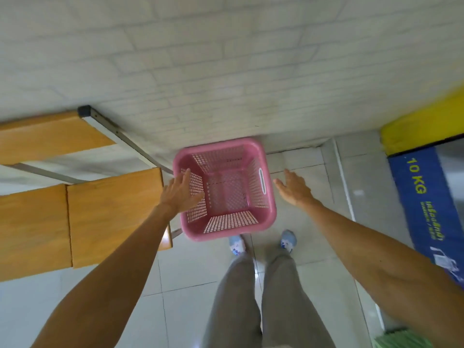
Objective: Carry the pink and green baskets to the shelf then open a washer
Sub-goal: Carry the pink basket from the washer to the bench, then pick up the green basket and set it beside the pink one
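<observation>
An empty pink basket (224,188) with perforated walls stands on the tiled floor against the wall, just ahead of my feet. My left hand (181,190) is open with fingers apart, over the basket's left rim. My right hand (293,187) is open too, a short way off the basket's right side and not touching it. A corner of the green basket (399,339) shows at the bottom right edge. A washer front (426,197) with a blue "10 KG" label and yellow top stands at the right.
A wooden shelf (100,212) with metal framing stands at the left, its end next to the pink basket. A pale brick wall (226,71) lies straight ahead. My legs and shoes are on the floor tiles (190,267) behind the basket.
</observation>
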